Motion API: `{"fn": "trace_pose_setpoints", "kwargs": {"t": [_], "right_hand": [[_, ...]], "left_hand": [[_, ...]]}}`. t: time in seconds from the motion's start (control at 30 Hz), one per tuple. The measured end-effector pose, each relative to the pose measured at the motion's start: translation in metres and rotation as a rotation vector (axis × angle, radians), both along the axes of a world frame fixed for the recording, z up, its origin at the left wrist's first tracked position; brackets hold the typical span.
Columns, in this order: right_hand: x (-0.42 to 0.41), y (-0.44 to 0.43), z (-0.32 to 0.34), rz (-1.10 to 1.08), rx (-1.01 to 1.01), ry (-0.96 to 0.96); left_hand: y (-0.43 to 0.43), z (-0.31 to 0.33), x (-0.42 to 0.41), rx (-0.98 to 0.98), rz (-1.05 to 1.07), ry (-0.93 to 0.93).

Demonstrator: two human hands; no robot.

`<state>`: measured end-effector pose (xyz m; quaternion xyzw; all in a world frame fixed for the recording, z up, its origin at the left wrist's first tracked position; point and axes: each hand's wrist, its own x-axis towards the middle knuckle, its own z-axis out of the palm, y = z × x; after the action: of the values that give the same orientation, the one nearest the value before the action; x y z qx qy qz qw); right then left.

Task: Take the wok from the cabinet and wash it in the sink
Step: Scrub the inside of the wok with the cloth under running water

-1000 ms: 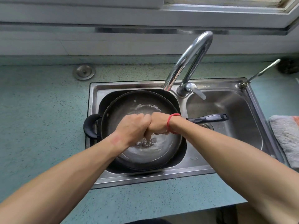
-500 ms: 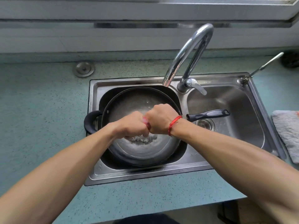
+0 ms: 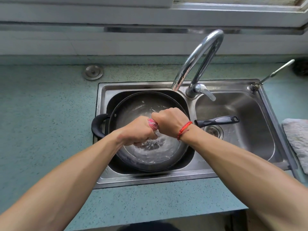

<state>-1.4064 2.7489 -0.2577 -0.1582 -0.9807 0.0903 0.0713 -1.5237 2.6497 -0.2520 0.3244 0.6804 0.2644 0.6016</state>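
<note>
A dark wok (image 3: pixel 133 107) sits in the left basin of the steel double sink (image 3: pixel 183 178). Its loop handle (image 3: pixel 97 125) hangs over the left rim and its long black handle (image 3: pixel 218 120) reaches over the right basin. Foamy water pools in the wok's bottom. Above the wok, my left hand (image 3: pixel 138 130) and my right hand (image 3: pixel 170 121) are both clenched on a twisted pink cloth (image 3: pixel 152 125), fists nearly touching. Water drips from the cloth into the wok. A red string bracelet circles my right wrist.
The chrome faucet (image 3: pixel 198 59) arches over the wok's back rim. A grey towel (image 3: pixel 296 140) lies on the teal counter (image 3: pixel 41 130) at the right. A round steel cap (image 3: pixel 93 72) sits at the back left, and a thin rod (image 3: pixel 273 73) sticks up at the sink's back right corner.
My fists have drawn slightly apart and twisted, so the pink cloth between them now shows. The wok has not moved.
</note>
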Motion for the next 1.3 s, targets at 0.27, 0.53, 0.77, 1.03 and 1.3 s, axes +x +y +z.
{"fn": "trace_pose_setpoints", "kwargs": {"t": [0.27, 0.53, 0.77, 1.03, 1.3], "right_hand": [[0.013, -0.018, -0.004, -0.082, -0.066, -0.02], [0.022, -0.035, 0.002, -0.158, -0.195, -0.154], [0.039, -0.032, 0.009, -0.249, -0.16, -0.193], [0.07, -0.014, 0.009, -0.408, -0.234, -0.113], [0.12, 0.022, -0.005, -0.926, -0.391, -0.007]], "left_hand": [[-0.012, -0.005, 0.007, 0.175, -0.17, 0.444], [-0.026, -0.007, 0.011, 0.291, -0.081, 0.673], [-0.04, -0.015, 0.004, 0.285, -0.023, 0.732], [-0.063, -0.017, -0.027, 0.192, 0.212, 0.813], [-0.086, -0.014, -0.07, 0.061, 0.587, 0.799]]}}
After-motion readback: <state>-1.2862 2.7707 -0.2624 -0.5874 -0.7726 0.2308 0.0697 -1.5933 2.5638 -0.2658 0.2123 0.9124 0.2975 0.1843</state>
